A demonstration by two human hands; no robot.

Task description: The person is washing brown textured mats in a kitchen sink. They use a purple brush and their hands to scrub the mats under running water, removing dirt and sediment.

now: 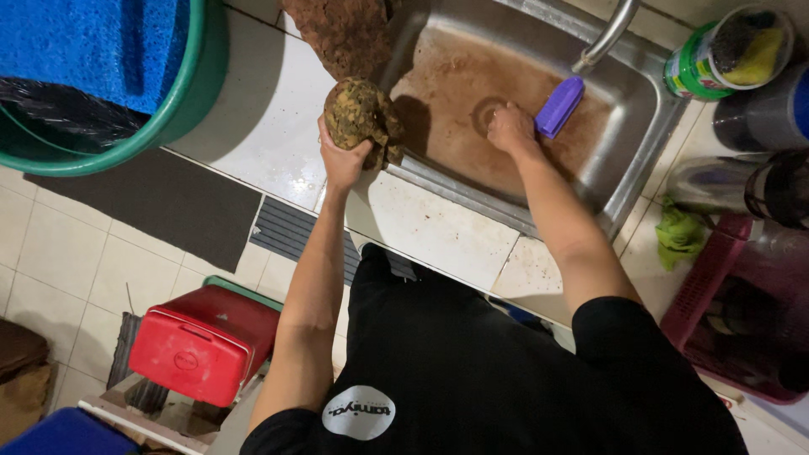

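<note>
At the sink's left rim, the left hand point(341, 160) is closed around one muddy brown lump point(361, 114), held over the tiled bench point(270, 109) edge. One right hand point(510, 128), fingers curled, presses on the drain of the steel sink point(624, 168); whether it holds anything cannot be told. One purple brush point(559, 107) lies just right of it, below the faucet point(608, 34). Open basin floor remains nearer.

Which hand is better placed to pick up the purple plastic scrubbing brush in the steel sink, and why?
Probably the right hand: it rests in the steel sink beside the purple plastic scrubbing brush. The left hand already holds a muddy brown lump at the sink's edge.
</note>
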